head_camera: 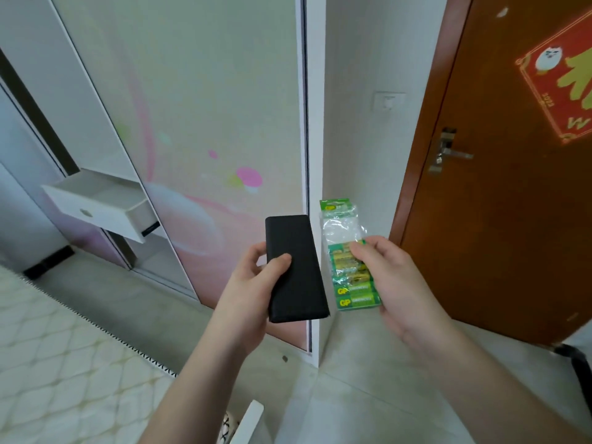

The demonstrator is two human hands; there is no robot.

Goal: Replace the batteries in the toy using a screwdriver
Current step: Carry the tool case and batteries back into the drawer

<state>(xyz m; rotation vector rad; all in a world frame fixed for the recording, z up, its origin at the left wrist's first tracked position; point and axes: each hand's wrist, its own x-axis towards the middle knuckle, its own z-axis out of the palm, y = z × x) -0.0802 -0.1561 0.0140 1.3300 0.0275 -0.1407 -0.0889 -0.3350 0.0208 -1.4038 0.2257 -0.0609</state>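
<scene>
Bedroom, wardrobe drawer [96, 205] open. Left hand [253, 277] clasps black case [296, 267]; right hand [394, 277] pinches battery pack [347, 267]. Pack light, crinkly, slippery; hold low at cells.

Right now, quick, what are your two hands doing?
Left hand: closed around a flat black case, thumb on its front.
Right hand: closed around a green pack of batteries, partly used.

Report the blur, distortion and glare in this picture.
Head view: wide-angle bending bows the brown wooden door and white wardrobe frame; the green plastic battery pack is softly blurred, with sheen on its clear wrap; the flat black rectangular case shows no glare.
</scene>
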